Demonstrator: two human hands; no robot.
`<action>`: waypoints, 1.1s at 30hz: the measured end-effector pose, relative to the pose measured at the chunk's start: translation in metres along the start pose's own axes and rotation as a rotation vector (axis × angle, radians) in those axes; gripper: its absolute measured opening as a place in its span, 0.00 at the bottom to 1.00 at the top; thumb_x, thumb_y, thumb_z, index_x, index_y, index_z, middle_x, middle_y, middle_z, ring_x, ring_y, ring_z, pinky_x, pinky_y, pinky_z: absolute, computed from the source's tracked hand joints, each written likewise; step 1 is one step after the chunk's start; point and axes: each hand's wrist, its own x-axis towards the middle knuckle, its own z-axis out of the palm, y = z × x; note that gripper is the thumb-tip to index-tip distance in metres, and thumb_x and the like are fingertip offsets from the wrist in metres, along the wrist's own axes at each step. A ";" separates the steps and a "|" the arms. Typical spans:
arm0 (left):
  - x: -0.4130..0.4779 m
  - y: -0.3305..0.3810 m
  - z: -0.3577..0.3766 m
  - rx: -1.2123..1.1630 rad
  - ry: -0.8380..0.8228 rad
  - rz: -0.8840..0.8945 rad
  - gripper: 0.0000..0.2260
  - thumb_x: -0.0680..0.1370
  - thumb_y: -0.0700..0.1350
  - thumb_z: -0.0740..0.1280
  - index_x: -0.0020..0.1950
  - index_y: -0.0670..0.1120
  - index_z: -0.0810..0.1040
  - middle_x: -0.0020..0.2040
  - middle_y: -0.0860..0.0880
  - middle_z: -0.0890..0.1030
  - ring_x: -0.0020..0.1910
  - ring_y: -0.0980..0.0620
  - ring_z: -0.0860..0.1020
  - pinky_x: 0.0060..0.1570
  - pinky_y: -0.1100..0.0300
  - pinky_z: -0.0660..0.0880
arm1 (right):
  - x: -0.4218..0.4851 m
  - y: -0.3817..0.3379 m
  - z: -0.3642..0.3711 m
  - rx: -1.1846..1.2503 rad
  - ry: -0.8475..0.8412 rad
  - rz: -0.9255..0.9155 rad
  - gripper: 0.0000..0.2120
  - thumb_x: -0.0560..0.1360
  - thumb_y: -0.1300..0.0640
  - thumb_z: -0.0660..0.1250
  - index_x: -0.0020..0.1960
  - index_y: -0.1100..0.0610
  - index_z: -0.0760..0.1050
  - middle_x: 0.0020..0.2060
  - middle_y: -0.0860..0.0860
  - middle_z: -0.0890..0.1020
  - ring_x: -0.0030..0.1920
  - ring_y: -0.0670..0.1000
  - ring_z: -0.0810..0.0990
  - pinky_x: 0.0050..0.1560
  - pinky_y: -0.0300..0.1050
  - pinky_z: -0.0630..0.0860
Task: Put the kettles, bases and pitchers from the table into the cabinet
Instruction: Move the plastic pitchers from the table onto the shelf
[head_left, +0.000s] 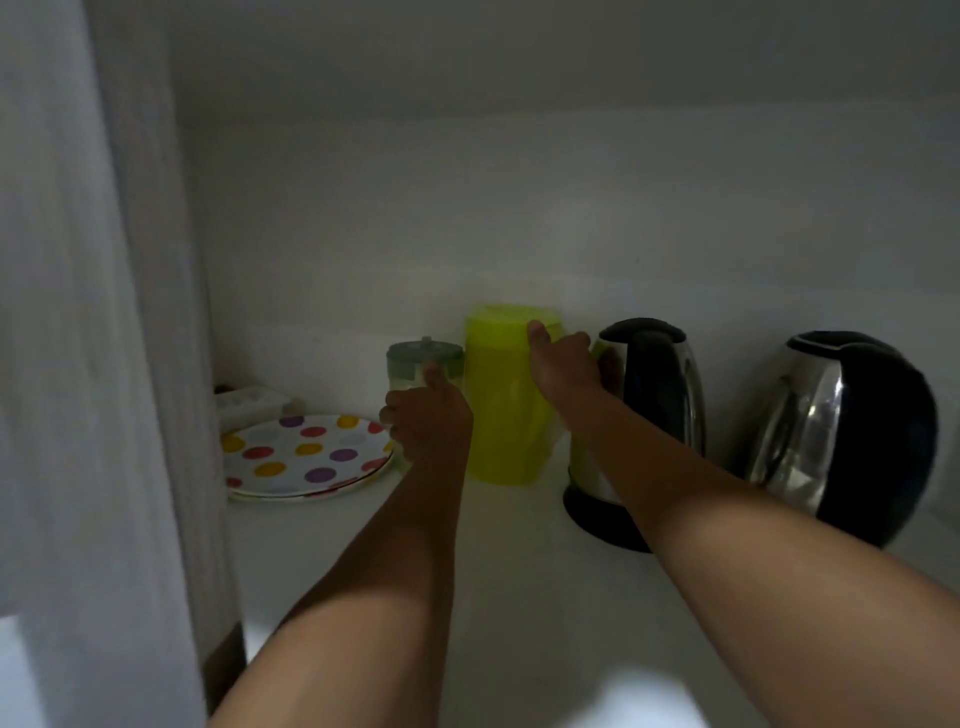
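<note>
Item: yellow-green pitcher (501, 410), far on the cabinet shelf (519, 597) between clear pitcher (423, 366) and near kettle (649, 426); right hand (563, 366) grips its handle side, left hand (426, 421) clasps the clear pitcher; we would seat both upright before releasing.

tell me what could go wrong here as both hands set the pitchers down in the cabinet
The right hand holds the yellow pitcher close beside the near kettle; pulling the hand out could knock that kettle on its base. The left hand grips the small clear pitcher right next to the dotted plate, so it might clip the rim. The shelf is dim, so spacing is hard to judge.
</note>
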 end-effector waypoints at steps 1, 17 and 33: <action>-0.007 0.000 -0.005 0.010 0.003 0.024 0.30 0.84 0.56 0.52 0.72 0.31 0.61 0.70 0.34 0.68 0.69 0.37 0.67 0.66 0.48 0.64 | -0.010 -0.001 -0.003 -0.005 0.019 -0.022 0.37 0.82 0.42 0.54 0.78 0.66 0.47 0.75 0.63 0.63 0.71 0.63 0.68 0.64 0.53 0.68; -0.195 -0.014 -0.160 0.200 -0.175 0.278 0.20 0.84 0.51 0.54 0.63 0.35 0.73 0.63 0.35 0.76 0.63 0.37 0.74 0.59 0.51 0.70 | -0.220 0.010 -0.068 -0.364 0.007 -0.165 0.21 0.81 0.48 0.58 0.68 0.60 0.67 0.66 0.65 0.73 0.66 0.65 0.73 0.62 0.54 0.71; -0.298 -0.153 -0.574 0.514 0.111 0.258 0.21 0.83 0.55 0.54 0.66 0.42 0.72 0.64 0.41 0.74 0.61 0.43 0.74 0.60 0.50 0.70 | -0.606 -0.062 0.041 -0.289 -0.356 -0.294 0.19 0.80 0.44 0.58 0.67 0.50 0.69 0.67 0.60 0.72 0.65 0.64 0.72 0.65 0.58 0.71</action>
